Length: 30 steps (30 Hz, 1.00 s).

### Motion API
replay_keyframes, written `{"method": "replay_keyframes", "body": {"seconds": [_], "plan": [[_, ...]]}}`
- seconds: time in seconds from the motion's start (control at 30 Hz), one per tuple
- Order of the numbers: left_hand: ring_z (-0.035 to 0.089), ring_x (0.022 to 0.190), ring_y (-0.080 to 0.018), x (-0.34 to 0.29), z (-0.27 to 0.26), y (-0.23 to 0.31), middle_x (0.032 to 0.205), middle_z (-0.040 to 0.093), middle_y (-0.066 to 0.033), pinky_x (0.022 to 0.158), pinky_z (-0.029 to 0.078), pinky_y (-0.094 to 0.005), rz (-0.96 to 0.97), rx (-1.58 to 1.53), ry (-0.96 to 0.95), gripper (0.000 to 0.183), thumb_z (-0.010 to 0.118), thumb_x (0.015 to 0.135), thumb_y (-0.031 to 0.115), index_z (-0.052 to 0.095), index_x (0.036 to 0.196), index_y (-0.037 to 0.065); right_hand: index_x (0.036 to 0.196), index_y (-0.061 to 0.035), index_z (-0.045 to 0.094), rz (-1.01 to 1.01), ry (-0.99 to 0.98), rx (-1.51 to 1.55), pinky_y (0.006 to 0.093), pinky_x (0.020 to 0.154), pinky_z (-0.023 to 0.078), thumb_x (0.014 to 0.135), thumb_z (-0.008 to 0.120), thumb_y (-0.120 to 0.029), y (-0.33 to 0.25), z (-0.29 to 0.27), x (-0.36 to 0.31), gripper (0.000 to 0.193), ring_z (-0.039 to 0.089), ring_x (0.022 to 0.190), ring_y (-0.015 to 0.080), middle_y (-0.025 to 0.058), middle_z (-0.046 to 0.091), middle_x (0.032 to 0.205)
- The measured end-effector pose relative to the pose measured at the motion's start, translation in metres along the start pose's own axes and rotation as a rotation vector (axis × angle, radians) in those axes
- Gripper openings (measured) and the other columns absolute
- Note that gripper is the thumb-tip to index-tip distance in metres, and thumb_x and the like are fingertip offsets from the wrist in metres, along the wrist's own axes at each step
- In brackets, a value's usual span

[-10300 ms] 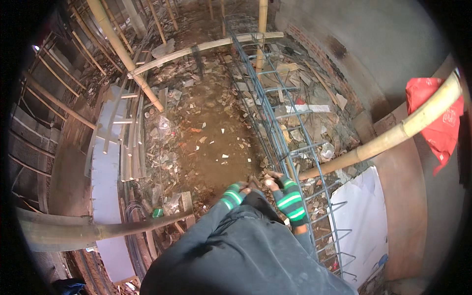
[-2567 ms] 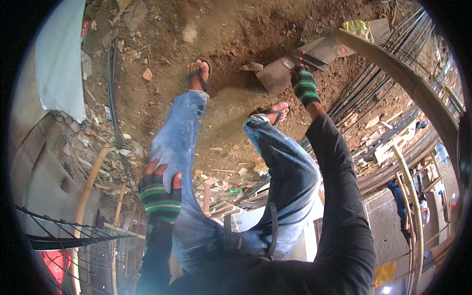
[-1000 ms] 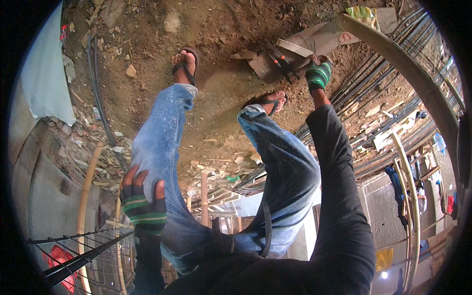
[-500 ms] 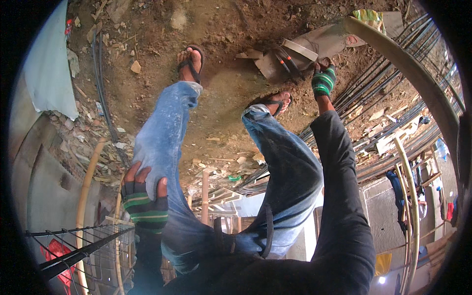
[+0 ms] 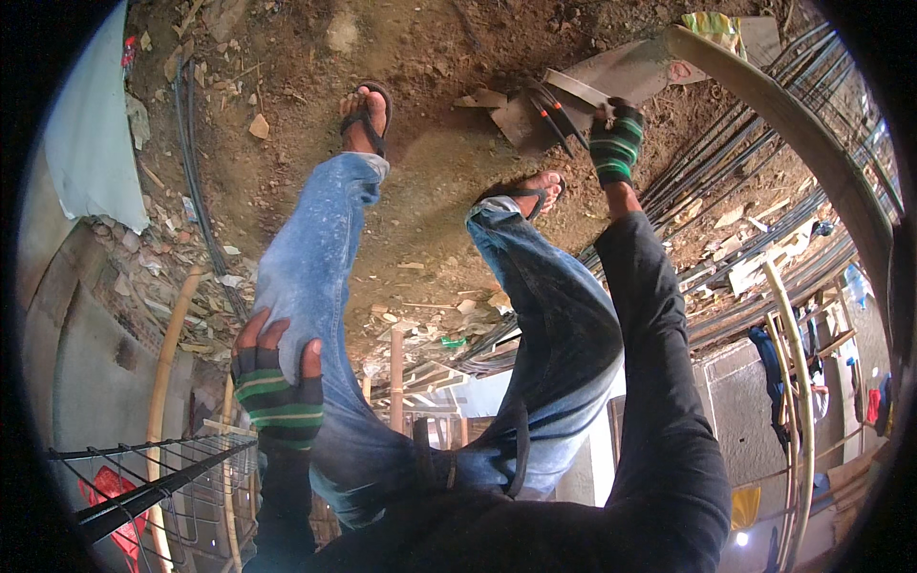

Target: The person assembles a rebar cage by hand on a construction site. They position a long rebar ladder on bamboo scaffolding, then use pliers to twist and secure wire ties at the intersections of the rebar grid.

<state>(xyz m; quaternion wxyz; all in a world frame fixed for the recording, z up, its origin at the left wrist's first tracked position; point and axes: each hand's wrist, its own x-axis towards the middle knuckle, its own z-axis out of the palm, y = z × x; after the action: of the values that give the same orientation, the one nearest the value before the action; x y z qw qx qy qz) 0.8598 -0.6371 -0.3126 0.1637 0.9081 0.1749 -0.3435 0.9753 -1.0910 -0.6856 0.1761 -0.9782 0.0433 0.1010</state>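
Note:
My left hand [image 5: 279, 392], in a green-and-black striped fingerless glove, rests on the left leg of my blue jeans [image 5: 304, 258] with its fingers spread. My right hand [image 5: 616, 143], gloved alike, is stretched forward and low over the ground at the right. Its fingers are curled at the end of a pale flat strip [image 5: 576, 88]; whatever they hold is hidden. Just left of that hand lies a hand tool with two dark handles and orange bands [image 5: 551, 115], probably pliers or cutters. Beneath the tool is a flat grey-brown board [image 5: 521, 122].
Bundles of long dark steel rods [image 5: 735, 143] run along the right, under a curved beam [image 5: 778, 105]. A wire-mesh frame [image 5: 181, 477] stands at lower left, beside a bamboo pole [image 5: 172, 368]. My sandalled feet [image 5: 368, 119] stand on bare soil with scattered debris.
My right hand has moved slightly left, closer to the tool and the pale strip, with its fingers more curled. My left hand stays on my leg.

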Motion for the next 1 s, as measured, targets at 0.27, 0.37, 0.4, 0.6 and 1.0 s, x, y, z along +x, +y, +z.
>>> {"method": "replay_keyframes", "body": {"seconds": [0.27,0.37,0.4,0.6,1.0], "plan": [[0.051,0.12,-0.0367,-0.004,0.004,-0.007,0.128,0.054,-0.0173,0.1,0.04,-0.0509,0.024,0.016,0.024,0.036,0.072,0.085,0.023,0.062,0.112,0.002,0.129,-0.0095,0.056,-0.433,-0.169,-0.408,0.0461,0.097,0.043,0.079,0.073,-0.035,-0.026,0.03,0.01,0.058,0.054,0.11,0.0381,0.0179,0.055,0.121],[0.051,0.12,-0.0373,-0.007,0.006,-0.008,0.128,0.054,-0.017,0.1,0.04,-0.0512,0.033,0.008,0.045,0.037,0.072,0.085,0.024,0.062,0.113,0.002,0.12,-0.0024,0.055,-0.259,-0.353,-0.416,0.0488,0.098,0.042,0.075,0.073,-0.034,-0.033,0.034,0.005,0.058,0.053,0.113,0.0392,0.0214,0.057,0.117],[0.051,0.12,-0.0376,-0.008,0.007,-0.009,0.128,0.054,-0.0169,0.1,0.04,-0.0514,0.041,0.005,0.053,0.038,0.073,0.085,0.025,0.062,0.113,0.002,0.118,-0.0012,0.057,-0.294,-0.276,-0.411,0.0501,0.093,0.046,0.078,0.072,-0.035,-0.038,0.034,0.004,0.055,0.057,0.108,0.0405,0.0217,0.061,0.111],[0.052,0.118,-0.0385,-0.014,0.011,-0.013,0.127,0.055,-0.0164,0.099,0.041,-0.0525,0.032,0.006,0.084,0.038,0.074,0.084,0.026,0.062,0.112,0.003,0.105,-0.002,0.062,0.136,-0.523,-0.197,0.052,0.07,0.053,0.08,0.073,-0.031,-0.068,0.043,0.01,0.04,0.067,0.083,0.044,0.0239,0.069,0.085],[0.053,0.12,-0.0395,-0.028,0.02,-0.016,0.128,0.057,-0.0172,0.102,0.04,-0.0522,0.071,-0.083,0.138,0.051,0.076,0.082,0.037,0.061,0.118,0.005,0.094,-0.0052,0.072,-0.266,-0.751,-0.116,0.0466,0.07,0.053,0.086,0.064,-0.033,-0.095,-0.005,-0.034,0.03,0.067,0.08,0.0408,0.0224,0.069,0.084]]}}
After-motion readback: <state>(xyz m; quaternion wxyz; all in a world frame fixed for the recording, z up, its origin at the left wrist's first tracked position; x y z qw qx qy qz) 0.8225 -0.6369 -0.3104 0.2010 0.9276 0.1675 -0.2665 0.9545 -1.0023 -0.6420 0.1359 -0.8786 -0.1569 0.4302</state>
